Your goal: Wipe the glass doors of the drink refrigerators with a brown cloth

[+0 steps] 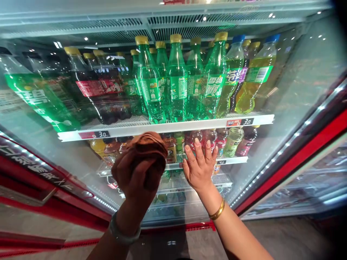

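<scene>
My left hand (135, 177), with a pale bangle at its wrist, is closed around a crumpled brown cloth (149, 142). It is raised before the upper shelf's front edge and partly hides the lower shelf. My right hand (200, 166), a gold bracelet on its wrist, is spread flat with its fingers apart and holds nothing. It appears to rest against the glass of a drinks cooler, in front of the lower row of bottles; the contact itself cannot be made out. Green soda bottles (177, 83) with yellow caps stand on the upper shelf (173, 127).
Dark cola bottles (89, 85) and a leaning green bottle (40, 97) are at the left; yellow-green bottles (257, 79) are at the right. Smaller bottles line the lower shelf (233, 160). Red frame edges (298, 159) flank the cooler. Light reflections lie across the glass.
</scene>
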Motion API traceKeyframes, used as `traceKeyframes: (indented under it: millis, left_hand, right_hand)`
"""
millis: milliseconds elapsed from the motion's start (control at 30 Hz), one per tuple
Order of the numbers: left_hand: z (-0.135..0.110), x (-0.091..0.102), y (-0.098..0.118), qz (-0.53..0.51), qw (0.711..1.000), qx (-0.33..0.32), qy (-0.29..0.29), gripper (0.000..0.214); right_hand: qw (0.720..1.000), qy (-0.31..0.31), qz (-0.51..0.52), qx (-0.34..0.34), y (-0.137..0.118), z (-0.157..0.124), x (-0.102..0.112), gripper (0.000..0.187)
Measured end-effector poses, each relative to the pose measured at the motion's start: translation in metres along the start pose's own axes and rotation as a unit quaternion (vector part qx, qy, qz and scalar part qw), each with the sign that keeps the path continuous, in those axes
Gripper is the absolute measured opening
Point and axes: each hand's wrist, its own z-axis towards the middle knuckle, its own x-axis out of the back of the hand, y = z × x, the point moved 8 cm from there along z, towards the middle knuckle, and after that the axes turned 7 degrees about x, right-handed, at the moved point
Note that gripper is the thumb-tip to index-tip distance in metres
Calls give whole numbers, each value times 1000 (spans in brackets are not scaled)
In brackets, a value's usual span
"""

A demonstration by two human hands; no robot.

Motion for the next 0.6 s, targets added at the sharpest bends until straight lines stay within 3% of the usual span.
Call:
traceKeyframes:
  millis: [67, 200, 267, 333, 467, 533, 600]
  left_hand:
    - [-6, -5, 4, 7, 1000, 4, -4, 22]
    - [-52, -30, 27, -49, 988, -69, -129, 23]
    - [-60, -32, 28, -60, 982, -87, -155, 25]
    - [-46, -25, 18, -55, 987, -87, -126, 25]
    - [-2, -12, -8, -47, 998, -51, -3, 27]
    - [-6, -18, -7, -67, 997, -47, 15, 29]
    - [-29, -28, 4, -118, 991, -61, -1, 31]
  right_hand:
    - [1000, 1, 1, -4, 1, 0, -1, 73]
    - [1000, 0, 2, -4, 1, -2, -1, 70]
    - [1000, -4, -3, 1, 0, -2, 0, 71]
    - [1000, -13, -11, 5, 1, -2, 2, 73]
    - [999, -34, -29, 8, 5, -1, 3, 69]
    - [998, -43, -42, 10, 6, -2, 2, 66]
    - [997, -44, -56, 13, 8, -5, -1, 60]
